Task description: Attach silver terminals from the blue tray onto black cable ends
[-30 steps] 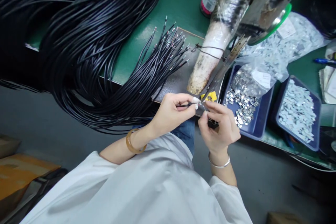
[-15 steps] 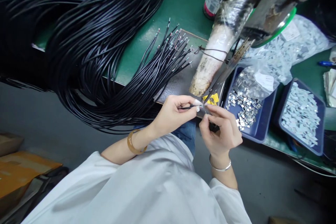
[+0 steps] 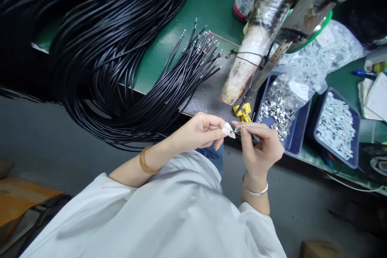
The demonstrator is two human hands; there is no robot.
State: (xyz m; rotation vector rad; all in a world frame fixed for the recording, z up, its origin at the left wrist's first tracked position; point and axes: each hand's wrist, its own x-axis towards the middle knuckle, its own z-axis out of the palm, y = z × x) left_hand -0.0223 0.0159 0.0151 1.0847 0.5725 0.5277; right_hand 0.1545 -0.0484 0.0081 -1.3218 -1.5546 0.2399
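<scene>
My left hand (image 3: 208, 131) is closed, thumb and finger pinching the end of a black cable, most of which is hidden by the fingers. My right hand (image 3: 261, 141) is closed too, its thumb and forefinger on a small metal connector (image 3: 236, 130) at the cable's end. The fingertips of both hands almost meet in front of the bench edge. Just above them is a yellow piece (image 3: 243, 109), beside the lower end of a thin dark metal rod (image 3: 256, 82). A bundle of black cables (image 3: 169, 84) with stripped ends lies to the left.
A plastic-wrapped tube (image 3: 242, 66) slants over a dark board (image 3: 205, 96). To the right, one blue tray (image 3: 299, 137) holds metal connectors and another blue tray (image 3: 319, 139) pale small pieces. Behind them are a plastic bag (image 3: 335, 52) and a bottle (image 3: 243, 0).
Both hands have dropped slightly away from the rod's tip, and more of the yellow piece shows. My right fingers have closed in on the connector; the cable behind my left fingers no longer shows.
</scene>
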